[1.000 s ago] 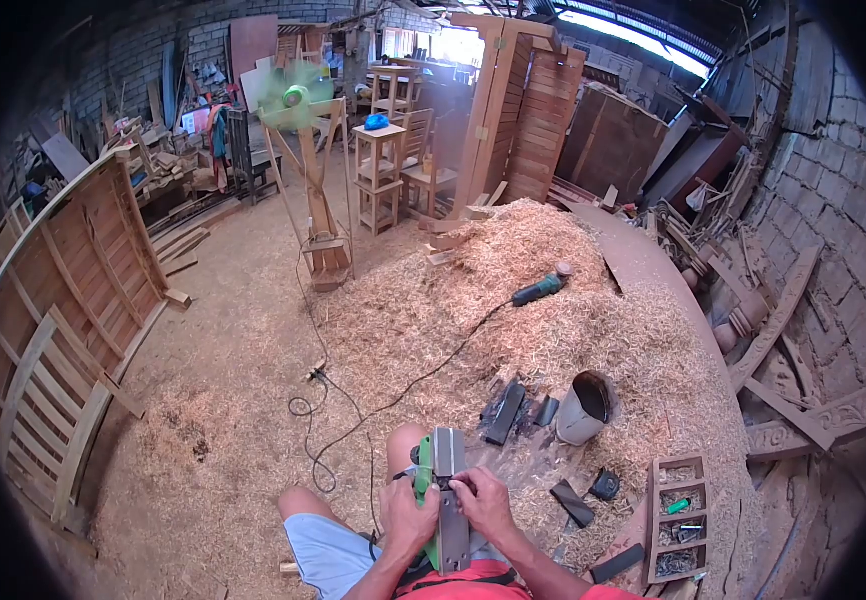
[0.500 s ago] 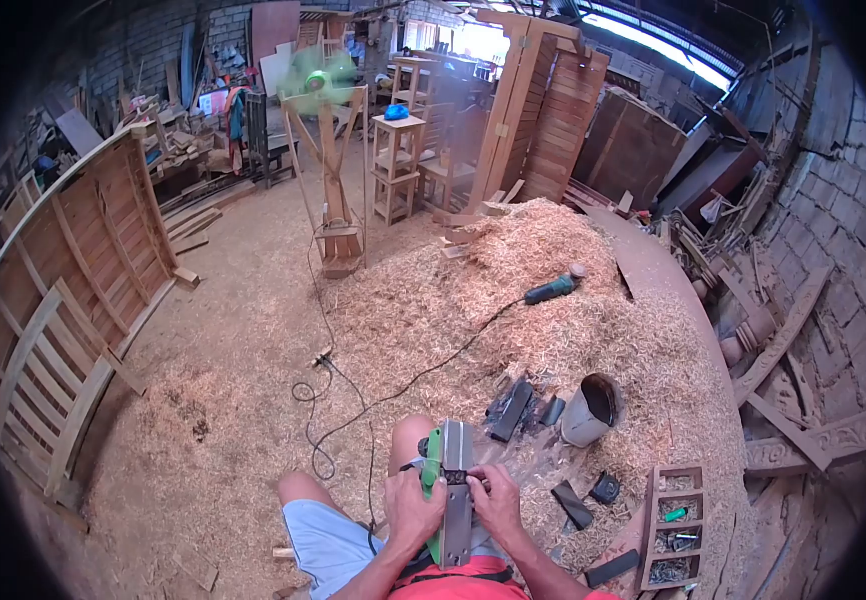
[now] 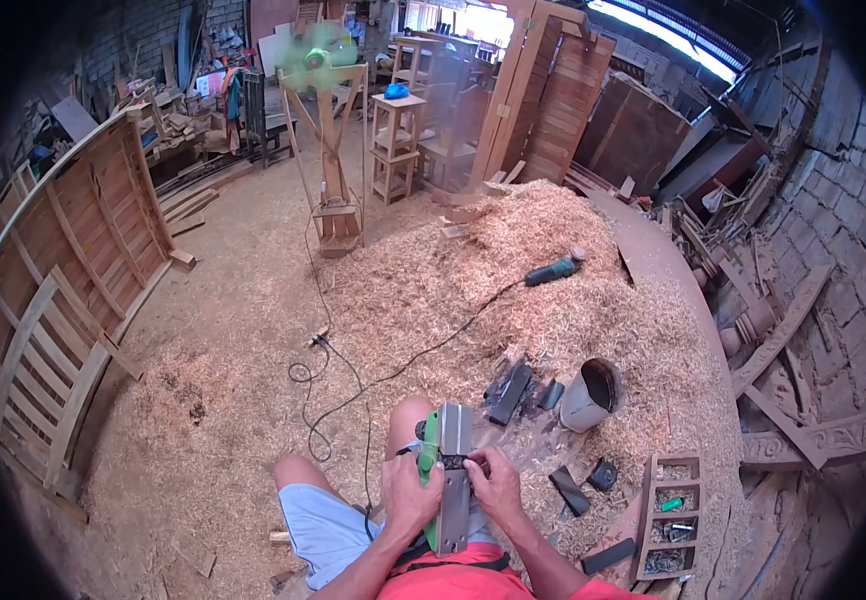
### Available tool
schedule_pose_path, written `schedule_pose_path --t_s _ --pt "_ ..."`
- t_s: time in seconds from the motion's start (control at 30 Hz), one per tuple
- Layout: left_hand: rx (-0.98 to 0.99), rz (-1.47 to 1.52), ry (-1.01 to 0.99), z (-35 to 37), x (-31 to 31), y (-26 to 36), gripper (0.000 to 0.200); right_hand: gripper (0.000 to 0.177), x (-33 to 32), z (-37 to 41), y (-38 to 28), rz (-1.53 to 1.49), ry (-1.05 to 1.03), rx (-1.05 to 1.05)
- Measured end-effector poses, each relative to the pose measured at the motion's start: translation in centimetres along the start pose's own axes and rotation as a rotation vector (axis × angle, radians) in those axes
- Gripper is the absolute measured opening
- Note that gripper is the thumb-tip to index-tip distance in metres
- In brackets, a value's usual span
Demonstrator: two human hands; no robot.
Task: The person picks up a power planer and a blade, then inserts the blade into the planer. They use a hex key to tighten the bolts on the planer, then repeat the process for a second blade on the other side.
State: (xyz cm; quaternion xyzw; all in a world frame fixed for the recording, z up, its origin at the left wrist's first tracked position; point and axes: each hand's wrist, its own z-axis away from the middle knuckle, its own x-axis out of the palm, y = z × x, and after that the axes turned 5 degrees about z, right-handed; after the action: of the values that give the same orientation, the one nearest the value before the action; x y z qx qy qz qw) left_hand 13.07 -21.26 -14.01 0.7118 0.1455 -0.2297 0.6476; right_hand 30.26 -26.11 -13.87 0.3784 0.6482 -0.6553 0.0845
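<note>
A green electric hand planer [image 3: 431, 440] rests over my lap with its flat metal sole [image 3: 455, 510] facing up. My left hand [image 3: 411, 495] is closed around its green body, the thumb near the cutter slot. At the planer's right edge, my right hand [image 3: 493, 480] has its fingers bent together at the dark cutter drum [image 3: 455, 463]. Whether those fingertips pinch a small part is too small to make out. A black cord runs from beside the planer up the floor.
To the right stand a metal can [image 3: 590, 395], dark blocks [image 3: 511, 394] and a wooden compartment tray [image 3: 649, 520] with small hardware. An angle grinder [image 3: 555, 270] lies on the shavings heap [image 3: 543, 230]. A green fan [image 3: 319, 58] spins ahead; a slatted wooden piece [image 3: 48, 370] leans at left.
The view has tilted slightly, so the surroundings sit a little higher. My right fingers have shifted slightly at the cutter drum; my left hand keeps its hold on the planer.
</note>
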Motion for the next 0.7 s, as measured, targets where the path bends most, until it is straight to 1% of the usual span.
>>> schedule_pose_path --t_s 0.1,0.17,0.23,0.3,0.37,0.4,0.43,0.47,0.53,0.63,0.7 --pt "0.014 -0.001 0.001 -0.2 0.5 -0.9 0.041 0.019 0.4 -0.4 1.3 0.061 -0.033 -0.020" --pt "0.003 0.002 -0.030 0.2 0.2 -1.2 0.041 0.020 0.0 -0.6 1.1 0.072 -0.069 0.035" --pt "-0.024 0.025 -0.056 0.1 -0.4 -0.6 0.041 0.020 0.1 -0.2 -0.1 0.047 -0.017 -0.026" --pt "-0.039 0.032 -0.053 0.3 -0.8 -0.3 0.040 0.019 0.1 -0.3 0.2 0.058 -0.017 -0.069" --pt "-0.019 0.029 -0.020 0.2 -0.8 -0.2 0.039 0.018 0.1 -0.6 0.5 -0.004 -0.067 0.047" --pt "-0.036 0.035 -0.034 0.3 -0.9 0.0 0.039 0.018 0.1 -0.5 0.4 -0.034 -0.086 0.095" --pt "-0.050 0.042 -0.041 0.2 -1.1 0.2 0.039 0.017 0.4 -0.2 0.0 -0.063 -0.020 0.002" --pt "-0.064 0.050 -0.045 0.1 -1.2 0.3 0.039 0.017 0.6 -0.3 0.2 -0.048 -0.015 -0.019" --pt "-0.061 0.043 -0.037 0.2 -1.4 0.2 0.042 0.017 0.7 -0.2 0.6 -0.018 -0.004 -0.055" --pt "-0.092 0.068 -0.066 -0.1 -1.5 0.1 0.042 0.017 0.6 -0.3 0.4 -0.083 -0.020 0.007" --pt "-0.088 0.059 -0.058 -0.1 -1.5 0.2 0.042 0.017 0.5 -0.4 0.4 -0.043 0.008 -0.082"
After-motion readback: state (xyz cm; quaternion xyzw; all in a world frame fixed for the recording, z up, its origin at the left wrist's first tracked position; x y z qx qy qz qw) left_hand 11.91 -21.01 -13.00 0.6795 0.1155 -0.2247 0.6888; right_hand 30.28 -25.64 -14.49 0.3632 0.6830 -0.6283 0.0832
